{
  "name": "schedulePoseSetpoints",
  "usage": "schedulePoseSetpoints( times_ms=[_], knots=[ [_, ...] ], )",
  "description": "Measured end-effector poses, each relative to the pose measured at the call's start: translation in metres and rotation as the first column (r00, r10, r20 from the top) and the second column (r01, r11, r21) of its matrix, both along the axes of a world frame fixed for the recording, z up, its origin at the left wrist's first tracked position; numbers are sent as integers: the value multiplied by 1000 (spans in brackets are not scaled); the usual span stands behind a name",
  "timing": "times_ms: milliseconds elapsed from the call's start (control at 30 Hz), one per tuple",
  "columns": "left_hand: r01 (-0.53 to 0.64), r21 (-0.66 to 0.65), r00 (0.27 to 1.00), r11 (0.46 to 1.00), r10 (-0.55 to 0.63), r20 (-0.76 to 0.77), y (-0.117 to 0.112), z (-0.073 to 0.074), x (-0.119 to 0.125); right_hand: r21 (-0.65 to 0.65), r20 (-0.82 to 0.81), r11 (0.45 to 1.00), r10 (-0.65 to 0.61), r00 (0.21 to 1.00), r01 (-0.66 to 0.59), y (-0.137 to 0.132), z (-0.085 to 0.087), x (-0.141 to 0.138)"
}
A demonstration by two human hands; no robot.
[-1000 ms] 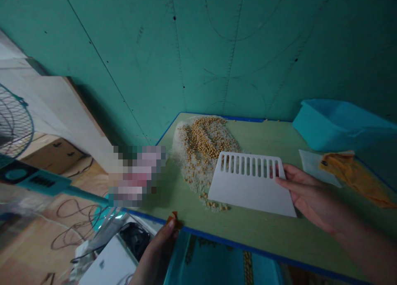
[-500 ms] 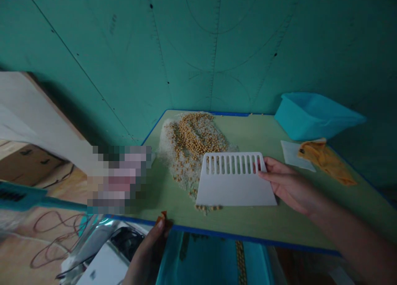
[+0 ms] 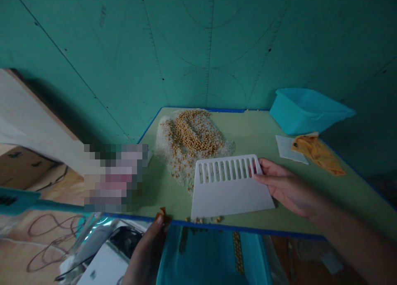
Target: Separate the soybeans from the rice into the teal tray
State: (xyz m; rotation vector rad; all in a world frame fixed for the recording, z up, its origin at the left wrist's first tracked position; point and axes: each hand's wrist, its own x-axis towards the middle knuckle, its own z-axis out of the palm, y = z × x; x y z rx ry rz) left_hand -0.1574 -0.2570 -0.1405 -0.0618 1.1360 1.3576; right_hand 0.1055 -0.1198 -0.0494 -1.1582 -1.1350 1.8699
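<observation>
My right hand (image 3: 285, 184) grips the slotted end of a white plastic scraper (image 3: 232, 198). Its long straight edge meets the pale green tabletop (image 3: 245, 130) near the front, with several round tan beans (image 3: 200, 220) along it. Behind the scraper spreads a heap of tan beans (image 3: 198, 132) mixed with small whitish grains (image 3: 164, 146). At the table's front edge, my left hand (image 3: 145, 245) is closed with its thumb on a small orange-brown strip (image 3: 161, 214); its other fingers are hidden. A blue bin (image 3: 211, 260) with rows of beans showing sits under that edge.
A turquoise tub (image 3: 307, 111) stands at the back right, near an orange cloth (image 3: 319, 155) and a white packet (image 3: 288, 148). A green marked wall (image 3: 198, 49) rises behind. Left lie cables (image 3: 40, 243) and a white box (image 3: 102, 266); one patch is pixelated.
My right hand has drawn the scraper toward the front edge, and a few beans have come along with it. My left hand stays at the edge. The view has shifted slightly.
</observation>
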Motion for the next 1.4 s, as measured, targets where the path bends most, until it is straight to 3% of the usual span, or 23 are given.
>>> schedulePoseSetpoints(
  times_ms=[267,433,800,1100,1267,1400],
  knots=[
    [-8,-34,1000,999,8,-26,1,6,8,17,-13,996,-84,996,84,-11,-1,5],
    [-25,-26,998,999,23,-52,8,1,2,46,-35,987,-155,987,157,-17,-1,12],
    [-2,-25,999,1000,2,-36,10,-3,1,68,82,934,-357,931,352,-31,0,40],
    [21,-17,999,1000,-21,-27,9,-4,2,31,107,924,-383,917,382,-39,0,50],
    [-1,4,1000,1000,1,-9,7,6,4,7,100,934,-356,929,357,-42,-4,51],
    [7,70,996,998,-13,93,1,17,12,-27,93,939,-340,936,343,-41,-9,51]
  ],
)
